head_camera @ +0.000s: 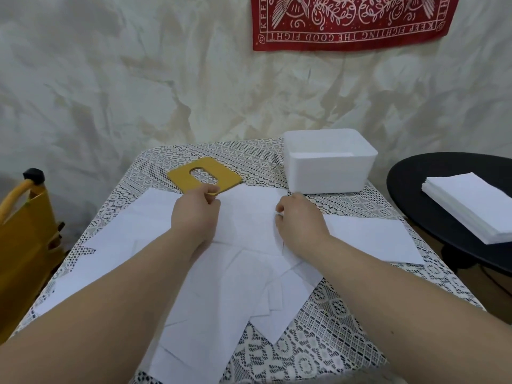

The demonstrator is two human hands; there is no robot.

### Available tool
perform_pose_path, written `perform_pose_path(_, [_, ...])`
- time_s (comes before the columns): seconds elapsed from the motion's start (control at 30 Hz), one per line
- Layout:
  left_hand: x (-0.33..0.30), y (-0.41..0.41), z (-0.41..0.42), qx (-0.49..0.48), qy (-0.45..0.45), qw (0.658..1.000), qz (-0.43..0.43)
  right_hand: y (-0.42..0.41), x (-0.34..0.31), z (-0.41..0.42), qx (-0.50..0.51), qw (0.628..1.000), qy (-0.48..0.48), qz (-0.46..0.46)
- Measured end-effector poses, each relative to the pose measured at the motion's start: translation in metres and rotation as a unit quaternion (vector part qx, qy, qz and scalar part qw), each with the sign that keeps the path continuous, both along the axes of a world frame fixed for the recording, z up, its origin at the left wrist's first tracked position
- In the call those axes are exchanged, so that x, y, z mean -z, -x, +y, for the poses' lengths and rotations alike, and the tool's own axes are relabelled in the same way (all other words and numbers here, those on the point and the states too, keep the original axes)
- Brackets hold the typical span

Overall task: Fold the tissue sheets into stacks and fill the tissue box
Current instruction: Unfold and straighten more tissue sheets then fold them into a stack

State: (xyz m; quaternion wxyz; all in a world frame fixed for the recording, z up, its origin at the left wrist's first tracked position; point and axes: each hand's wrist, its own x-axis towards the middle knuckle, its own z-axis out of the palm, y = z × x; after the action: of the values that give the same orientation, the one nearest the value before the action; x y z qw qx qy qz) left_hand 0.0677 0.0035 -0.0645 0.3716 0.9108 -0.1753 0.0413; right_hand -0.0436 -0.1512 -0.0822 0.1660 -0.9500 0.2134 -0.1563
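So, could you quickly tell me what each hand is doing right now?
Left hand: fingers pinch a tissue sheet.
Right hand: fingers curled on the same sheet's other side.

A lace-covered table (346, 328) bears loose tissue sheets (243, 273), a yellow lid (221, 173) and a white box (329, 173).

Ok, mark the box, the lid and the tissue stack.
box (329, 173), head view, on its front wall.
lid (180, 177), head view, on the yellow face left of its slot.
tissue stack (468, 203), head view, on the top sheet, on the black side table.
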Motion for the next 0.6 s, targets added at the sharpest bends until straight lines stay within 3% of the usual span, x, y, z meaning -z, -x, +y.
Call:
perform_pose_path(0.27, [-0.026, 0.027, 0.017, 0.028, 0.134, 0.990, 0.016, 0.019, -0.013, 0.016, -0.039, 0.997, -0.044, -0.045])
perform_pose_path(0.4, [-0.036, 0.045, 0.029, 0.049, 0.199, 0.978, 0.030, 0.034, -0.021, 0.025, -0.053, 0.988, -0.129, -0.071])
perform_pose_path(0.5, [-0.043, 0.059, 0.037, 0.056, 0.218, 0.974, 0.027, 0.046, -0.029, 0.032, -0.031, 0.975, -0.190, -0.113])
perform_pose_path(0.6, [-0.049, 0.072, 0.045, 0.065, 0.204, 0.977, 0.014, 0.058, -0.039, 0.036, -0.014, 0.972, -0.189, -0.140])
